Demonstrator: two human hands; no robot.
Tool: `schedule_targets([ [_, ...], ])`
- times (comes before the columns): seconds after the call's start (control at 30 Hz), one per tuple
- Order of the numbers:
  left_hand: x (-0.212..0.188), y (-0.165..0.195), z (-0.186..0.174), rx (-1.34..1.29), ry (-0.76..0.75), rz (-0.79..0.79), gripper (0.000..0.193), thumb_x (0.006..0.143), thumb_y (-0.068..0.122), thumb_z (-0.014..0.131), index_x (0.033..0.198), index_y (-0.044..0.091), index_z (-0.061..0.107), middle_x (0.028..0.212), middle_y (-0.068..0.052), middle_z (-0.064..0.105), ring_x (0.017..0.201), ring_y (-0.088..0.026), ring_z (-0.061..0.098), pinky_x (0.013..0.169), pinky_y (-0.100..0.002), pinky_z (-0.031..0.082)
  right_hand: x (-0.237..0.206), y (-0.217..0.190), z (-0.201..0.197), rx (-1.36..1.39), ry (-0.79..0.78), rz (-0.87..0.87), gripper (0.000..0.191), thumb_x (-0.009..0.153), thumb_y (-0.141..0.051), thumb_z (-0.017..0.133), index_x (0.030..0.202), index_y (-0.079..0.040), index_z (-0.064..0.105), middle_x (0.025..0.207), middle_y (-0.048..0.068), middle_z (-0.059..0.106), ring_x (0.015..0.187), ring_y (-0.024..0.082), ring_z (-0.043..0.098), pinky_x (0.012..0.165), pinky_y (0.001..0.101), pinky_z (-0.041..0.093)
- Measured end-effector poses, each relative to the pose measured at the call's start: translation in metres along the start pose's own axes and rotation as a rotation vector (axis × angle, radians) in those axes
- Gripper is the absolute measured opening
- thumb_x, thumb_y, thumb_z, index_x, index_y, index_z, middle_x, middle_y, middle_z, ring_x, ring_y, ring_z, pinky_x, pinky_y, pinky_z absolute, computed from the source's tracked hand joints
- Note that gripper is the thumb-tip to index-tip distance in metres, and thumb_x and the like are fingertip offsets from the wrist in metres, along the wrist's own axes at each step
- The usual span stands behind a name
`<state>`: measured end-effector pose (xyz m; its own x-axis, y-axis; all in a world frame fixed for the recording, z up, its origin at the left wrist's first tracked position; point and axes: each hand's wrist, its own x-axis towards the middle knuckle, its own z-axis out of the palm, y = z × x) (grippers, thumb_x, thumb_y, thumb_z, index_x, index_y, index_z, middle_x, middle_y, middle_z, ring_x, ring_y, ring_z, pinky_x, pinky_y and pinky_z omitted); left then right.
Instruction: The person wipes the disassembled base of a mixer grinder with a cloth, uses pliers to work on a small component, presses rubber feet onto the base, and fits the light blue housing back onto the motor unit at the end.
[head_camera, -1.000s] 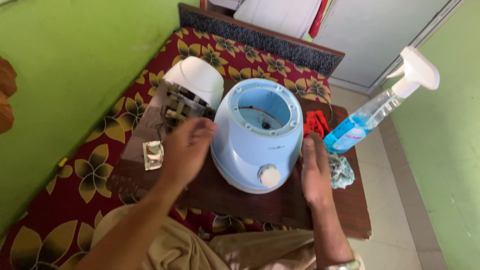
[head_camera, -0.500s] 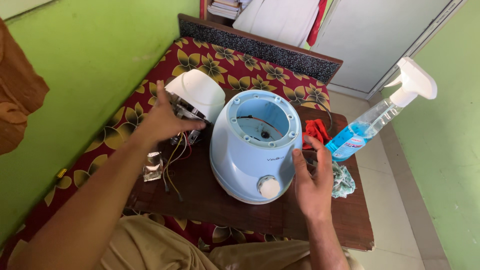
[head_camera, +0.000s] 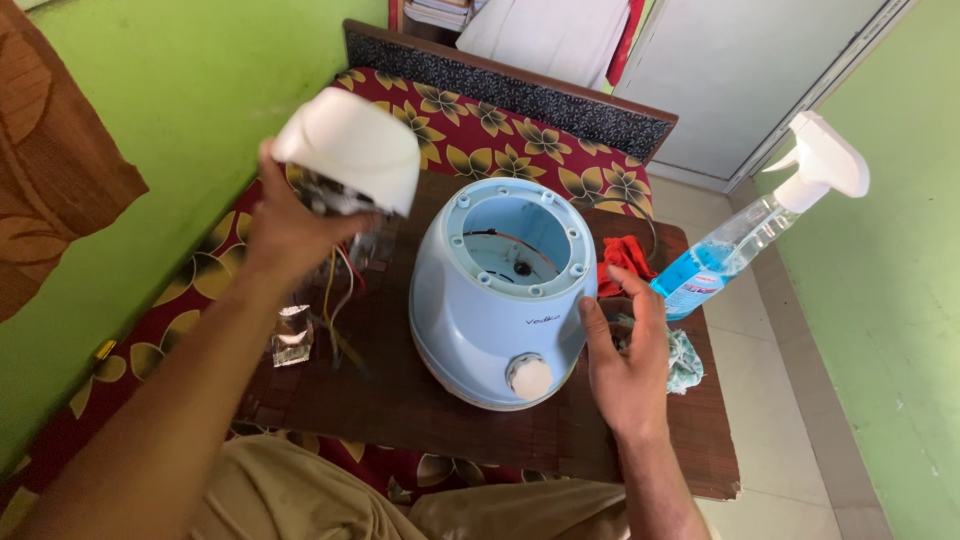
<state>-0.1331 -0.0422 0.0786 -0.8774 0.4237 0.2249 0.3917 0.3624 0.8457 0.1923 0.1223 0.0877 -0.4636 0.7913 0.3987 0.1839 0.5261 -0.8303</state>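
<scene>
Left of the blue mixer base (head_camera: 500, 295): small clear packet (head_camera: 292, 337) laid on the brown mat (head_camera: 420, 410); white motor unit (head_camera: 350, 160) raised above the mat, fingers of the left hand (head_camera: 285, 225) closed around it, dome turned up and right, wires (head_camera: 335, 290) hung down; judged removed already, refitting undone. Base upright, axis vertical, cavity open upward, knob facing the person. Right: right hand (head_camera: 630, 365) spread loosely, holding nothing, just beside the base; red cloth (head_camera: 625, 255); spray bottle (head_camera: 750, 230).

Bright green walls (head_camera: 150, 90) close in on both sides. A brown patterned curtain (head_camera: 50, 200) hangs at the left. A red cloth with yellow flowers (head_camera: 480, 130) covers the bed, ending at a dark wooden headboard (head_camera: 520, 85). Beyond stands a pale grey door (head_camera: 740, 70). The floor (head_camera: 790, 440) is light tile, in even daylight.
</scene>
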Motion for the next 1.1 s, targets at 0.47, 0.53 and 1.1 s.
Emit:
schedule_targets([
  [0.47,0.006,0.15,-0.04,-0.87,-0.029,0.554,0.086,0.079,0.011,0.094,0.134,0.003,0.029,0.113,-0.014,0.069,0.101,-0.022,0.075,0.083,-0.031,0.068,0.031,-0.059,0.005,0.295,-0.277,-0.106,0.052,0.095,-0.016,0.069,0.144,-0.004,0.054,0.128,0.011,0.069,0.087,0.012,0.066,0.072,0.0274,0.054],
  [0.53,0.01,0.168,-0.024,-0.92,-0.033,0.666,0.081,0.081,0.008,0.097,0.132,0.0,0.034,0.115,-0.014,0.069,0.103,-0.021,0.075,0.089,-0.032,0.068,0.049,-0.076,0.002,0.322,-0.31,-0.175,0.062,0.096,-0.019,0.069,0.151,-0.004,0.044,0.133,0.012,0.067,0.089,0.014,0.065,0.072,0.029,0.056],
  [1.1,-0.031,0.206,0.044,-0.605,-0.031,0.895,0.119,0.074,0.027,0.099,0.15,0.004,0.01,0.134,-0.017,0.069,0.124,-0.028,0.073,0.108,-0.036,0.061,0.097,-0.11,-0.041,0.475,-0.242,-0.446,0.119,0.087,-0.045,0.092,0.166,-0.006,0.011,0.16,0.024,0.048,0.144,0.031,0.06,0.12,0.0453,0.056],
])
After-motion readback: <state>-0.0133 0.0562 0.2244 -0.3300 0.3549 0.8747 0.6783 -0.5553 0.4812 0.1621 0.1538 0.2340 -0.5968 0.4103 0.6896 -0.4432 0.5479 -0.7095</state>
